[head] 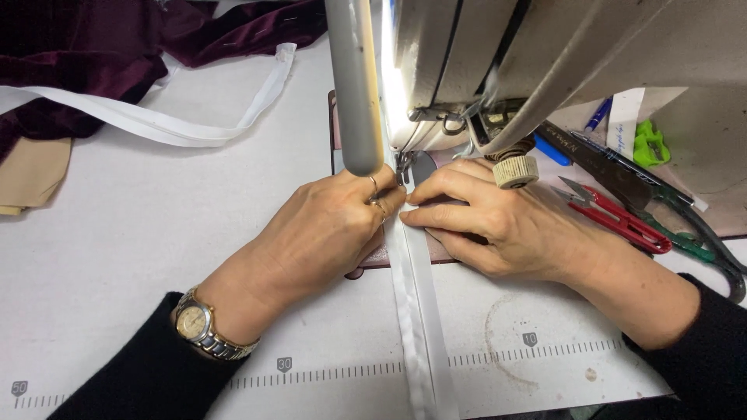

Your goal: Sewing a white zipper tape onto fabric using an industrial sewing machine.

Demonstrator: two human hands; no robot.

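Fingers of the left hand (327, 229) are curled together, their tips pressing down on the left edge of the white strip (420, 311); rings show on two of them. Those of the right hand (498, 222) lie flatter and slightly spread, index tip pinning the strip's right edge, so both hands meet over it just in front of the needle area. Both wrists rest low on the white table (117, 249), forearms in black sleeves angling inward, a metal wristwatch (198, 327) on the left one. That strip is long, narrow and folded lengthwise, running from the near table edge straight up under the sewing machine (482, 62). Red thread snips (622, 218) and dark scissors (692, 229) lie right of the hands. Farther back lie burgundy velvet fabric (93, 47) and a loose white band (194, 124).
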